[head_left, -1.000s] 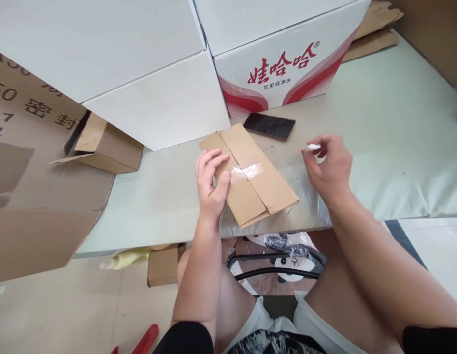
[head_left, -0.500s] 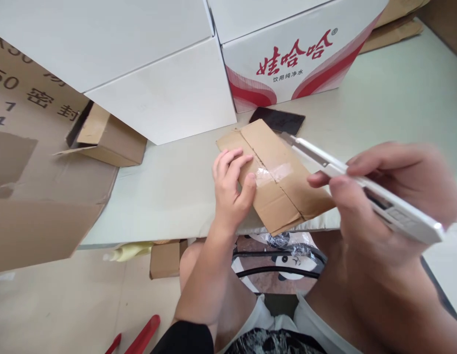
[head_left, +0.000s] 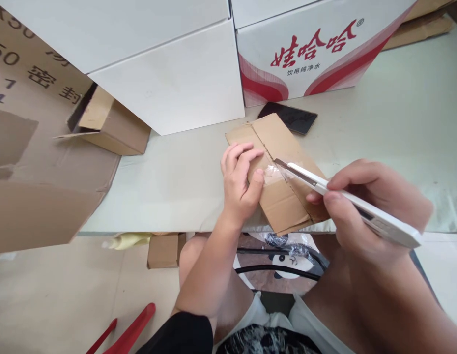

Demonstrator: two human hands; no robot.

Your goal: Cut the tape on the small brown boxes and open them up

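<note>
A small brown cardboard box [head_left: 287,206] lies at the table's front edge, a strip of clear tape [head_left: 273,173] across its middle seam. My left hand [head_left: 241,184] presses on the box's left side, fingers curled over its top and thumb near the tape. In my right hand [head_left: 368,206] is a white utility knife [head_left: 305,176], pinched between thumb and fingers, its blade out. The blade's tip is over the seam just beside the tape; whether it has cut in, I cannot tell.
A black phone [head_left: 289,117] lies behind the small box. White cartons [head_left: 169,83] and a red-and-white carton [head_left: 298,64] stand at the back. An open cardboard box [head_left: 118,125] sits at left beside a large carton [head_left: 40,196]. Red handles [head_left: 134,327] show on the floor.
My right hand has brought the knife left and down, so its tip moved from beyond the box's far edge to the taped seam. My left hand stays on the box.
</note>
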